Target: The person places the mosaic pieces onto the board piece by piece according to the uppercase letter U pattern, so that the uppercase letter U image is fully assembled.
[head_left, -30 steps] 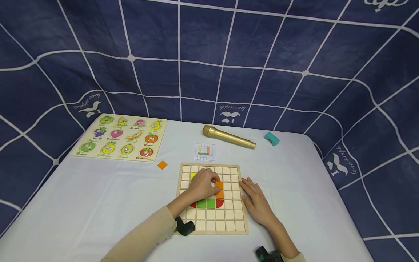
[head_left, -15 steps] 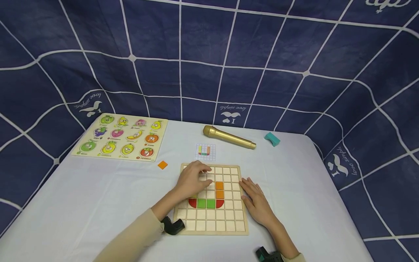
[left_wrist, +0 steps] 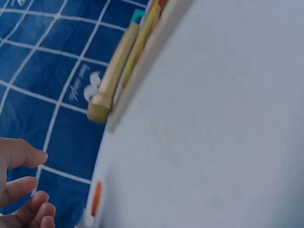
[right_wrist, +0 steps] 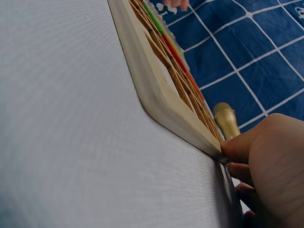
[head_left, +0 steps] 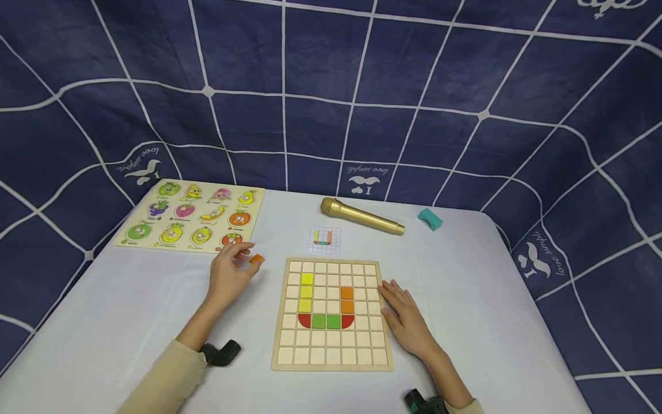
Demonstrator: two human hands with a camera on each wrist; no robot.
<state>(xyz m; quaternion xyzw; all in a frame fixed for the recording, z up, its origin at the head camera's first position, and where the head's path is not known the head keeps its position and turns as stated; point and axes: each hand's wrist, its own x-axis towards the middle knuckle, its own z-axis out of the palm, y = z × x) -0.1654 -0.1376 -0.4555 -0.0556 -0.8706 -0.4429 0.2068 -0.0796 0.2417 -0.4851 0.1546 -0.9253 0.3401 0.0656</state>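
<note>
An orange square tile (head_left: 257, 259) lies on the table left of the wooden grid board (head_left: 333, 367), its near edge partly covered by my left thumb. My left hand (head_left: 227, 277) reaches over it, thumb and fingers spread apart. The left wrist view shows the orange tile (left_wrist: 96, 199) on the cloth, with a gap between the fingers. Yellow tiles (head_left: 306, 291), green tiles (head_left: 319, 321), red rounded tiles (head_left: 347, 321) and orange tiles (head_left: 346, 301) form a U on the board. Fairly straight fingers of my right hand (head_left: 405, 319) touch the board's right edge.
Beyond the board lies a small pattern card (head_left: 324, 240) with a coloured U. A gold microphone (head_left: 362, 217) and a teal arched block (head_left: 430, 219) are farther back. The fruit puzzle board (head_left: 188, 217) sits at back left, beside my left fingers. Dark blue cloth (head_left: 320, 132) hangs behind.
My left hand has left the grid board and moved left to the loose orange tile, uncovering the yellow column. My right hand stays at the board's edge.
</note>
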